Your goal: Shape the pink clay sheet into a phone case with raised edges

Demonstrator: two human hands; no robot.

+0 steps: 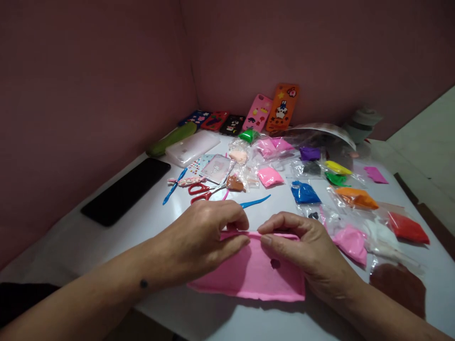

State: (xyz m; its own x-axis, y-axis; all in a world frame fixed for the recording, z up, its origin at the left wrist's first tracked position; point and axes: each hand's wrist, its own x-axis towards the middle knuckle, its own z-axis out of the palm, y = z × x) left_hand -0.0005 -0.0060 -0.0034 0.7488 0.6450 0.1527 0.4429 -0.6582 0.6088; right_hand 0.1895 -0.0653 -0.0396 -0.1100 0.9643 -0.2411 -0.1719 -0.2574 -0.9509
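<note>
Between my hands is a pink clay-covered phone case (pixel 245 279), flat and oblong, with a small dark hole near its right end and a slightly ragged near edge. My left hand (pixel 209 234) is closed at its far edge, thumb on the near face and fingers curled behind. Just to the right, my right hand (pixel 302 241) pinches the same edge between thumb and fingertips. Both hands partly cover the case. Beyond them lies a blue modelling tool (pixel 256 202), its left end hidden by my left hand. Red-handled scissors (pixel 201 194) rest further left.
A black phone (pixel 126 192) lies at the left. Several decorated phone cases, including an orange one (pixel 283 109), stand along the wall. Bags of coloured clay, among them a blue one (pixel 305 192) and a red one (pixel 408 228), spread across the right. A bottle (pixel 362 125) stands behind.
</note>
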